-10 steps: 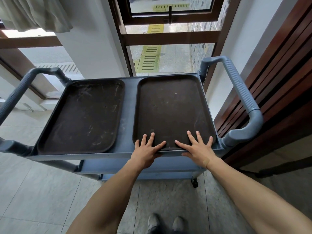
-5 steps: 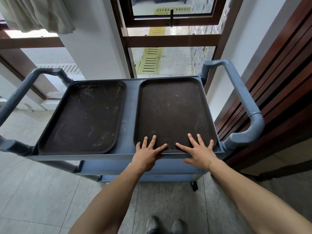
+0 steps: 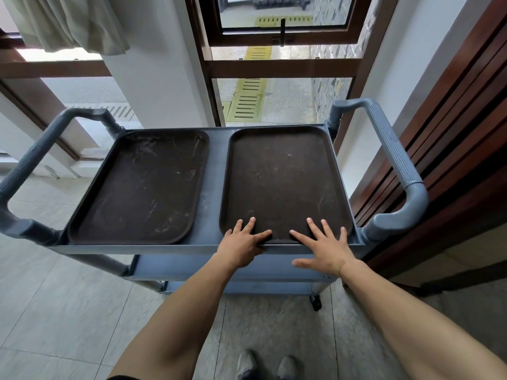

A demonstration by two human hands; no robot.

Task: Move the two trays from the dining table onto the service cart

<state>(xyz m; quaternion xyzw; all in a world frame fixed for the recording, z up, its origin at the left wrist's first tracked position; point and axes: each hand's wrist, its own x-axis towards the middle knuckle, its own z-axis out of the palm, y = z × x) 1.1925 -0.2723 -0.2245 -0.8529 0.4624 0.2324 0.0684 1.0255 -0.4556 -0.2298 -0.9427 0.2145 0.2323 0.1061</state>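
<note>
Two dark brown trays lie flat, side by side, on the top shelf of the grey-blue service cart. The left tray is scratched and untouched. On the right tray, my left hand and my right hand rest at its near edge, fingers spread, fingertips lying flat on the tray's surface. Neither hand grips anything. The right thumb hangs off the front rim of the cart.
The cart has a ribbed handle on each side, the left handle and the right handle. A wooden slatted wall stands close on the right. A glass door frame is behind the cart. Tiled floor and my shoes are below.
Both hands have slid back a little toward the cart's near rim, the right hand most. The trays have not moved on the cart.
</note>
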